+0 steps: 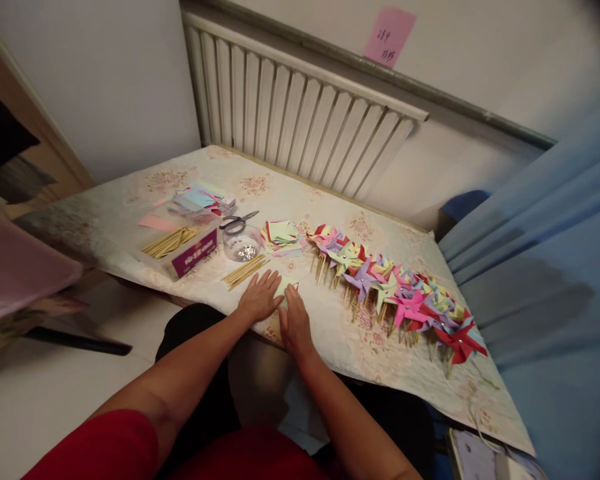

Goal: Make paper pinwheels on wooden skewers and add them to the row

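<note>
Two hands, left hand and right hand, lie flat with open grip, pinning a pale paper square to the counter for creasing; finished pinwheels lie at 2 o'clock.

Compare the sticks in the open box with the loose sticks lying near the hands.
The sticks in the box sit inside an open box with a purple label; the loose sticks lie bare on the tablecloth. The boxed bundle looks larger, the loose one smaller. The loose sticks lie close to the left hand; the boxed ones farther left. Both are thin, pale wood.
</note>
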A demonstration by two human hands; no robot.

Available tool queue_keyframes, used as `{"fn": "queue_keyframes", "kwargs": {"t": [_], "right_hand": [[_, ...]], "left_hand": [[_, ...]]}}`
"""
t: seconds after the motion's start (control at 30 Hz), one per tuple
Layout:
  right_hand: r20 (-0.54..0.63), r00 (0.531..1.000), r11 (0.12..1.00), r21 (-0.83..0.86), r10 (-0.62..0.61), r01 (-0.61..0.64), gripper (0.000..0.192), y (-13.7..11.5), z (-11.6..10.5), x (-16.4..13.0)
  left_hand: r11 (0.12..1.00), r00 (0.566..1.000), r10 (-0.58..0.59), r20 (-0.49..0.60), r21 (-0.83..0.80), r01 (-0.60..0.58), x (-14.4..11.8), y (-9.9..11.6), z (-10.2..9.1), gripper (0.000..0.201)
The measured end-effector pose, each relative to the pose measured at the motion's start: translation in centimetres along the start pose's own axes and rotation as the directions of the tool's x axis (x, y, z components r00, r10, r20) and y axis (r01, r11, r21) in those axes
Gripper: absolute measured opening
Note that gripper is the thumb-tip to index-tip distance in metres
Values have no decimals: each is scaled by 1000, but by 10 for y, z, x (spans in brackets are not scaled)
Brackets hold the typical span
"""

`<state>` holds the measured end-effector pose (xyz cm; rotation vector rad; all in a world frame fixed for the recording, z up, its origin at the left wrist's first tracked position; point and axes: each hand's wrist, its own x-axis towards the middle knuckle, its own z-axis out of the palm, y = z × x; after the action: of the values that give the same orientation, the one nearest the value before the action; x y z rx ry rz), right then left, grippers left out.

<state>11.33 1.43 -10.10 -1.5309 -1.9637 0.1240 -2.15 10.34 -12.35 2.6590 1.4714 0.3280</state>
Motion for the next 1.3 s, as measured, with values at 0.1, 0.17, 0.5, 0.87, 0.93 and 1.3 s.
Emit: {"fn": "queue_keyframes", "kwargs": {"t": [0.1, 0.17, 0.5, 0.87, 0.93, 1.3], "right_hand": [[31, 999, 1000, 10, 26, -26, 53, -6, 12, 25], [23, 998, 998, 14, 56, -56, 53, -3, 21, 35], [146, 984, 994, -45, 104, -99, 51, 14, 40, 36], [160, 986, 986, -169, 38, -11, 52, 27, 35, 31], [178, 984, 983, -181, 26, 7, 51, 28, 33, 31], [237, 971, 964, -251, -23, 84, 49, 30, 24, 27]], "left_hand": [[1000, 1000, 4, 21, 2, -4, -1, 1, -4, 57], [1000, 1000, 2, 15, 4, -2, -1, 1, -5, 57], [1000, 1000, 6, 13, 1, -6, -2, -1, -2, 57], [1000, 1000, 14, 18, 1, -14, 0, -3, 1, 60], [1000, 999, 19, 28, 6, -20, 1, -5, 2, 60], [999, 998, 48, 33, 23, -49, -3, -19, 0, 54]]}}
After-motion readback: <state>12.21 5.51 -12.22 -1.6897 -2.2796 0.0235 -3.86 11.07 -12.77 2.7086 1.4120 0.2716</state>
